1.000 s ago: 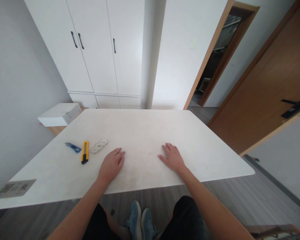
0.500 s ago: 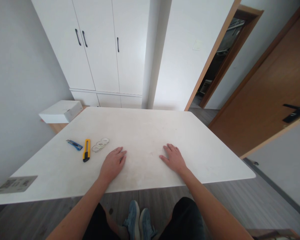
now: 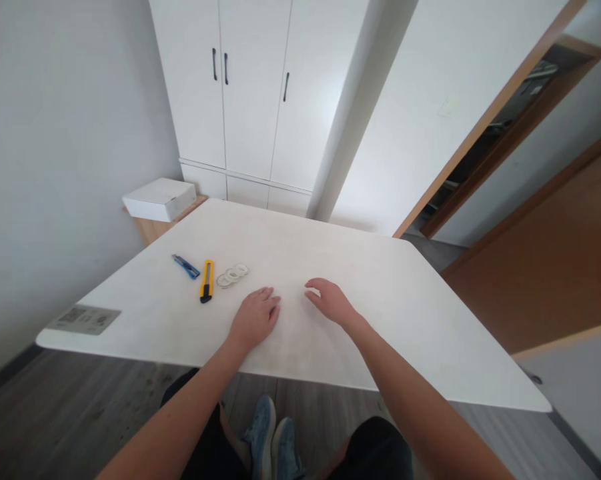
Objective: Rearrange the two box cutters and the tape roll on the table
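On the table (image 3: pixel 405 320), the left hand (image 3: pixel 254 319) lies flat, palm down, fingers loosely spread and holding nothing. The right hand (image 3: pixel 330 303) sits just beside it, open and slightly curled, also empty. The tape rolls (image 3: pixel 233 274) lie near the left hand, with the yellow knife (image 3: pixel 207 281) and blue knife (image 3: pixel 185 266) beyond them.

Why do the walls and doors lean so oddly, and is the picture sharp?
Head view: the wide lens bends and tilts the cupboard doors and door frame; soft even daylight, faint shadows under both hands; the yellow knife and tape rolls look sharp.
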Demonstrator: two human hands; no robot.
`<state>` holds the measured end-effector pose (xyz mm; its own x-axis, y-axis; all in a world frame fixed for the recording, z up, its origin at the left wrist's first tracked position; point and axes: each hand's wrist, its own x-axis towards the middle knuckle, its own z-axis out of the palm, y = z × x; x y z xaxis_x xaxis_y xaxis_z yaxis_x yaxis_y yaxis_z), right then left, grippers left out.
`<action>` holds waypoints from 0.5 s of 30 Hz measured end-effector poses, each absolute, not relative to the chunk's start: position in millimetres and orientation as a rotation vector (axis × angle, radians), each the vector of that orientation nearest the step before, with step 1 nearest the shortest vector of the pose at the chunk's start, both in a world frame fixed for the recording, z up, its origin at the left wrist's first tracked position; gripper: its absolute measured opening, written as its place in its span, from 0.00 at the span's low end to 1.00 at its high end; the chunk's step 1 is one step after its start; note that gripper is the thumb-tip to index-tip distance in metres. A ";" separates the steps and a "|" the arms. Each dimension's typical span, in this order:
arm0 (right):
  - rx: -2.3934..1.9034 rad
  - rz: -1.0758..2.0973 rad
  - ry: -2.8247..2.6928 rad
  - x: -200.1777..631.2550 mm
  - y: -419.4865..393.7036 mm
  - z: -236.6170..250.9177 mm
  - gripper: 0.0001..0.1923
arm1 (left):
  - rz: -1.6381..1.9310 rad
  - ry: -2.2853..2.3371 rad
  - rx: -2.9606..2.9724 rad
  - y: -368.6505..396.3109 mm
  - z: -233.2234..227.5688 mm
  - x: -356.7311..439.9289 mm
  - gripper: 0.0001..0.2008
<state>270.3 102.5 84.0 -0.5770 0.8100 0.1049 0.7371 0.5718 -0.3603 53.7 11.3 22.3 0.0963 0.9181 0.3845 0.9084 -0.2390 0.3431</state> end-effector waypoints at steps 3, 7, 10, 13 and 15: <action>-1.066 0.555 -2.670 196.4 121.3 101.3 0.18 | 0.834 1.931 2.310 10.1 24.8 54.7 0.16; -0.810 0.586 -2.887 116.2 144.8 109.3 0.34 | 0.876 1.919 2.287 9.4 26.1 55.2 0.15; -0.688 0.512 -3.072 79.9 158.9 106.8 0.41 | 0.890 1.924 2.269 9.1 25.9 55.2 0.15; -0.669 0.434 -3.222 63.4 167.2 102.7 0.37 | 0.910 1.921 2.247 9.2 24.8 55.2 0.14; -0.715 0.369 -3.268 60.3 169.1 101.6 0.32 | 0.921 1.911 2.242 9.7 23.6 55.2 0.14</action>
